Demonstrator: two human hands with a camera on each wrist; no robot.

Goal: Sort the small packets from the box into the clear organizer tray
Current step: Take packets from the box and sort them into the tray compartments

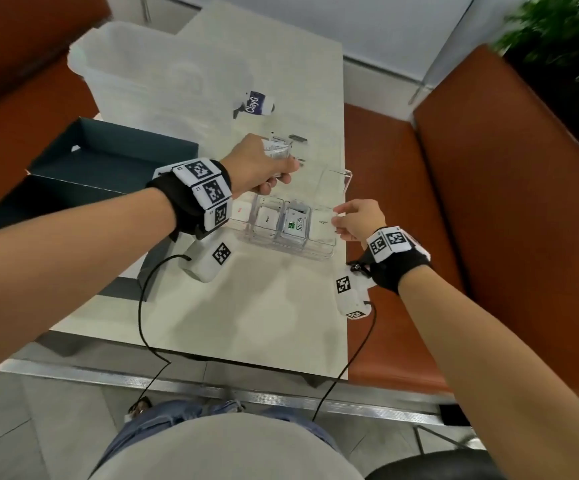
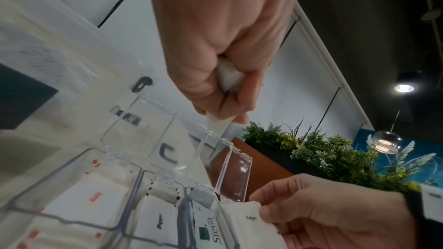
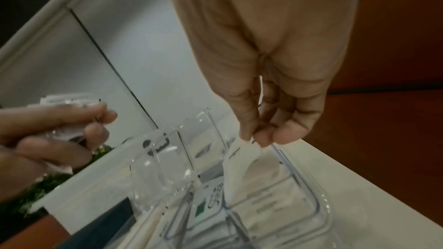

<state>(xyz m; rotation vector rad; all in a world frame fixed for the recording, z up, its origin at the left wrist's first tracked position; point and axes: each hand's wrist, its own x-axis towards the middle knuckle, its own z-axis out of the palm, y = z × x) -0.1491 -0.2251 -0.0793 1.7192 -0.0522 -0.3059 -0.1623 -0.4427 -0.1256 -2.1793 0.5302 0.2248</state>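
Observation:
The clear organizer tray point(image 1: 319, 252) lies on the table with its lid point(image 1: 336, 183) standing open. Its compartments hold red-printed packets point(image 2: 95, 196), a pepper packet point(image 1: 268, 219) and a Stevia packet point(image 1: 296, 223). My right hand point(image 1: 338, 221) pinches a white sugar packet point(image 1: 323, 223) by its edge over the rightmost compartment; the packet point(image 3: 239, 169) hangs into it. My left hand point(image 1: 281, 174) hovers above the tray's far left side and grips a bunch of white packets point(image 1: 276, 150). The dark box point(image 1: 108, 157) sits open to the left.
A translucent white bin point(image 1: 135, 74) stands at the back left of the table. A purple and white ClayG packet point(image 1: 257, 103) lies behind the tray. Orange bench seats point(image 1: 489, 202) flank the table, and a plant point(image 1: 565, 36) is at the far right.

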